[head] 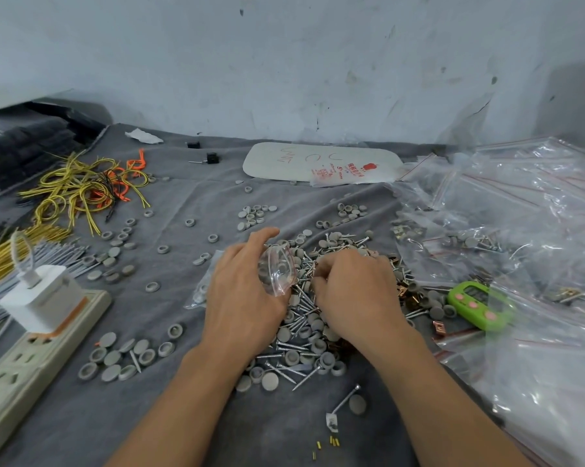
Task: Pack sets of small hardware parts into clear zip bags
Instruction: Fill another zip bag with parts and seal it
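Small clear zip bag was held in the left hand, just above the left edge of the centre pile of screws and grey caps. The left grip was clasped on the bag, fingers curled over its far side. Grey shapes were seen through the plastic; whether inside or behind could not be told.

Right hand was set knuckles-up on the pile just beside the bag, fingers curled down into the parts. Whether anything was grasped in that grip could not be told, as the fingertips were hidden.

Copper clips were scattered at the pile's right edge, touching it. A green timer was laid near them, against the heap of clear zip bags. The whole right side was filled by that heap, close up to the right forearm.

Grey cloth was spread over the tabletop. Bare cloth was left in front between the forearms and to the left of the left forearm. A cluster of caps was laid between that bare patch and the power strip. The strip was placed along the near left edge with a white charger plugged in.

Yellow wires and orange hooks were heaped at back left. A flat white pack was laid at the back, near the wall. Caps were strewn thinly between pack and pile.
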